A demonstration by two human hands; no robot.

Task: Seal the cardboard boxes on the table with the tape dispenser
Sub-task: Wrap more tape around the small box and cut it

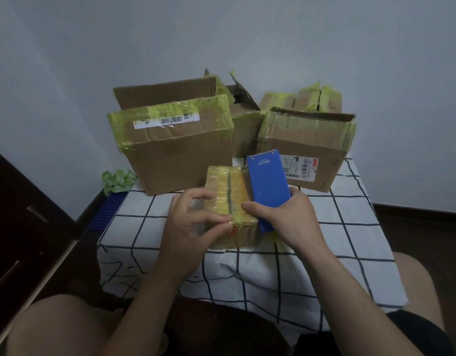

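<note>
Left hand (193, 222): fingers curled over the small box (229, 196), thumb on its near top edge, holding it; right hand (286, 219): wrapped round the near end of the blue tape dispenser (268, 186), thumb tip resting on the box top; dispenser lies against the box's right side, long axis running away from the person, far end leaning slightly left; whether tape is touching the box cannot be told, as the hand covers that end.

Small box wrapped in yellowish tape, seam running near to far; it sits close to the near edge of the table (350, 227), checked cloth bare to either side of the hands; large box (180, 150) just behind on the left, second open box (306, 150) behind on the right, flaps up on both.
</note>
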